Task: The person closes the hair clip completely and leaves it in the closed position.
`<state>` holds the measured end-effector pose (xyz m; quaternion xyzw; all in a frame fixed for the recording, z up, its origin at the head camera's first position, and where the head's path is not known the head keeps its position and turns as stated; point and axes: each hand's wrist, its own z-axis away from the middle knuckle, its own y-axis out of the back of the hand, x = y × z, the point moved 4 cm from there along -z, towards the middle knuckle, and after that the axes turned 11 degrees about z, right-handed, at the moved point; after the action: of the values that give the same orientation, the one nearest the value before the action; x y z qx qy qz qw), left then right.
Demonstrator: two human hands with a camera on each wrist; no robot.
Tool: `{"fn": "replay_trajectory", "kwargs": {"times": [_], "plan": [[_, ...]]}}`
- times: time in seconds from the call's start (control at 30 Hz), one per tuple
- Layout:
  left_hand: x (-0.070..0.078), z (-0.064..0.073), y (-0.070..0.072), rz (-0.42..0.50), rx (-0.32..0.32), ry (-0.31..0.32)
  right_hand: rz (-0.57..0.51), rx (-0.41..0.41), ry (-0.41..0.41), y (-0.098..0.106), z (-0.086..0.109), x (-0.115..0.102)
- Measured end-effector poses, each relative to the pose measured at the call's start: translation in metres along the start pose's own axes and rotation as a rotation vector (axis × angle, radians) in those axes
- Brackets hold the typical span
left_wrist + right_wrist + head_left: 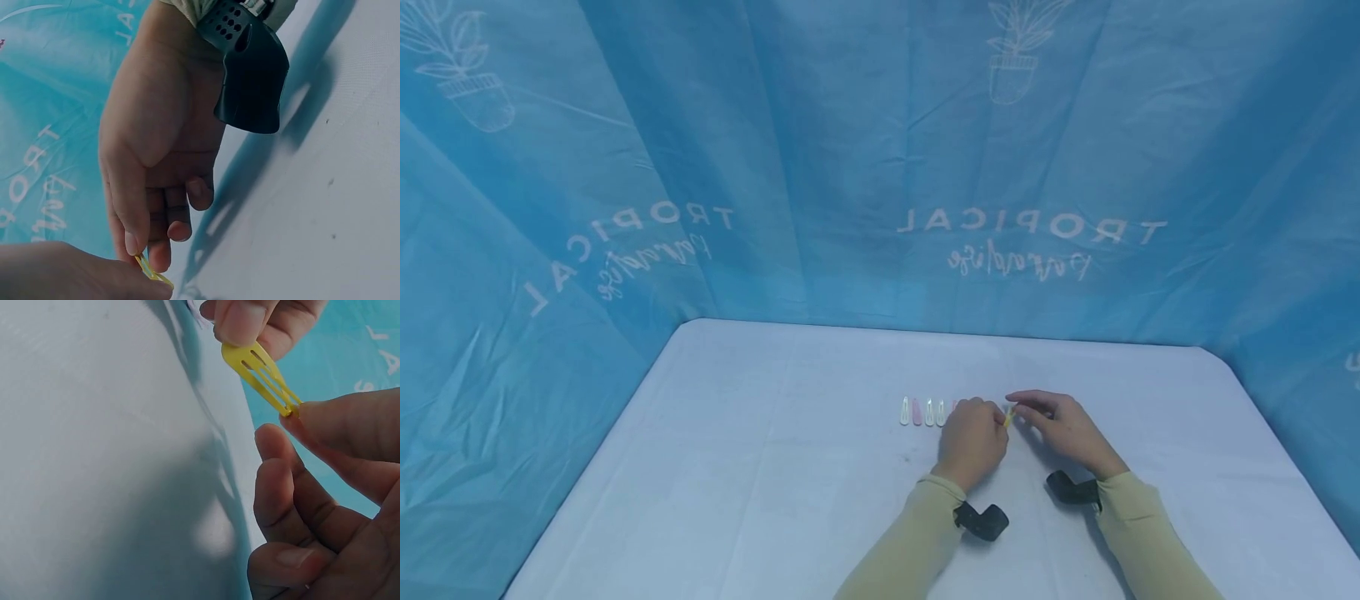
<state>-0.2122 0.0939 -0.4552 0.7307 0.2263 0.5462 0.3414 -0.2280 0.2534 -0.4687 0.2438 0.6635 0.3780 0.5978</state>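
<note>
A yellow snap hair clip (265, 378) is held between the two hands above the white table. My left hand (973, 437) pinches its wide end between thumb and finger, at the top of the right wrist view. The narrow end is pinched by my right hand (1071, 433) between thumb and forefinger, the other fingers loosely bent below. In the left wrist view only a thin part of the clip shows between the fingertips. Just left of my left hand lies a row of several hair clips, among them a pink clip (917, 412) and a pale clip (905, 411); the hand partly covers the row's right end.
A white cloth (737, 467) covers the table, with blue printed curtains (850, 167) behind and at both sides. Each wrist carries a black camera mount, the left mount (983, 522) and the right mount (1071, 489), both close above the cloth.
</note>
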Motion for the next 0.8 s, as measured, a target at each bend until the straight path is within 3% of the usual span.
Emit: {"fn": "replay_trajectory", "kwargs": {"times": [0.27,0.47,0.8], "plan": [[-0.003,0.004,0.009,0.108,0.016,0.022,-0.048,0.016,-0.014,0.001,0.002,-0.001],[-0.005,0.004,0.013,0.131,0.063,0.002,-0.067,0.025,-0.029,0.0,0.004,-0.001],[-0.009,0.006,0.018,0.185,0.104,0.027,-0.081,0.037,-0.034,-0.004,0.003,0.003]]}}
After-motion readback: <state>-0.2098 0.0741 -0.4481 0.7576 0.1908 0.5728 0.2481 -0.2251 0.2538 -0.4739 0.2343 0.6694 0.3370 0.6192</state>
